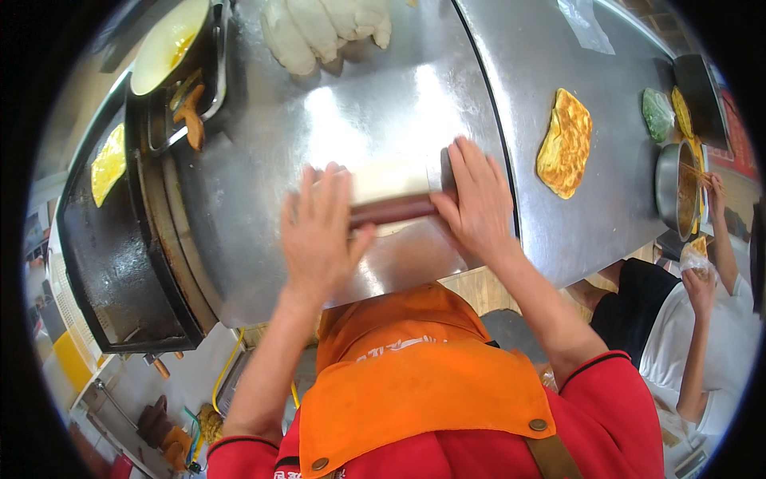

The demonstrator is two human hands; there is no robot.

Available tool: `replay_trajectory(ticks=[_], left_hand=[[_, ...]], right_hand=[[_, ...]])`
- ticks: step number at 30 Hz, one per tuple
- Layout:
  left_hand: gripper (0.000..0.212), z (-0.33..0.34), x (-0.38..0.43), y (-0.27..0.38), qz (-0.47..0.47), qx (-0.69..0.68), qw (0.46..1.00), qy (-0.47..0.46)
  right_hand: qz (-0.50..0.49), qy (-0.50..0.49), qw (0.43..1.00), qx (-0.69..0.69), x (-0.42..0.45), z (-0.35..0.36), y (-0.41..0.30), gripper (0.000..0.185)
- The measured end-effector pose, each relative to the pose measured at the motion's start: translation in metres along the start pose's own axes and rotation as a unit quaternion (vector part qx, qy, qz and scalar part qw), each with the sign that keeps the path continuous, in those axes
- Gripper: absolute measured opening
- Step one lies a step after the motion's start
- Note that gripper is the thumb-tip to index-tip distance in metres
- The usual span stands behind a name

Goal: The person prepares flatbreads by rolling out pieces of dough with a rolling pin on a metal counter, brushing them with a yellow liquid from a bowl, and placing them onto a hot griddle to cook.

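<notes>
A dark reddish-brown rolling pin (392, 209) lies across a pale flat sheet of dough (389, 179) on the stainless steel worktop (269, 179). At the pin's left end is my left hand (320, 224), palm down and blurred, its fingers pointing away from me. My right hand (476, 191) lies over the other end, thumb towards the pin. Both palms press on the pin with the fingers extended rather than wrapped round it. Just beyond my right fingers shows a small dark object, partly hidden. Several pale dough pieces (326, 30) rest at the worktop's far side.
A black griddle (137, 257) with a yellow flatbread (109, 164) stands left, near a bowl of egg (170, 45) and a wooden-handled tool (191, 120). On the right lie a browned flatbread (564, 143) and a metal bowl (676, 188), where another person holds chopsticks.
</notes>
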State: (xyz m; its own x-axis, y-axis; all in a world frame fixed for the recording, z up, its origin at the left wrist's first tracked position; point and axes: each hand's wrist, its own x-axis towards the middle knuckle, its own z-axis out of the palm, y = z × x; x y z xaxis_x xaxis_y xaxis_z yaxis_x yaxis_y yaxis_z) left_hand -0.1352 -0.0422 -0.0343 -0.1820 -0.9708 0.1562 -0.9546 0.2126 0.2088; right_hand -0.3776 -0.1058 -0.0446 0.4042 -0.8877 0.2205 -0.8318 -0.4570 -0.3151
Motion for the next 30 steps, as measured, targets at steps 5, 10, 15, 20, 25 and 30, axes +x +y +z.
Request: replay_trajectory(ticks=[5, 10, 15, 20, 25, 30], left_hand=[[0.056, -0.014, -0.057, 0.009, 0.09, -0.026, 0.994, 0.06], [0.059, -0.027, -0.039, -0.023, -0.077, -0.053, 0.995, -0.044], [0.065, -0.008, 0.002, -0.076, -0.08, -0.004, 0.996, 0.042], [0.06, 0.005, -0.069, -0.047, -0.082, -0.061, 0.995, -0.008], [0.056, 0.001, 0.041, -0.114, -0.109, -0.008, 0.989, 0.102], [0.06, -0.001, -0.016, -0.086, -0.045, -0.051, 0.996, 0.052]], right_hand=[[-0.011, -0.095, 0.988, 0.121, -0.058, -0.035, -0.014, 0.057], [-0.032, -0.051, 0.997, 0.042, 0.009, 0.005, -0.025, 0.06], [-0.065, 0.014, 0.997, -0.046, 0.071, 0.018, -0.047, 0.067], [-0.067, -0.097, 0.993, 0.001, -0.001, 0.002, -0.053, 0.079], [-0.098, 0.061, 0.992, -0.053, 0.114, 0.034, -0.05, 0.061], [-0.091, -0.017, 0.995, -0.023, 0.041, 0.029, -0.066, 0.082]])
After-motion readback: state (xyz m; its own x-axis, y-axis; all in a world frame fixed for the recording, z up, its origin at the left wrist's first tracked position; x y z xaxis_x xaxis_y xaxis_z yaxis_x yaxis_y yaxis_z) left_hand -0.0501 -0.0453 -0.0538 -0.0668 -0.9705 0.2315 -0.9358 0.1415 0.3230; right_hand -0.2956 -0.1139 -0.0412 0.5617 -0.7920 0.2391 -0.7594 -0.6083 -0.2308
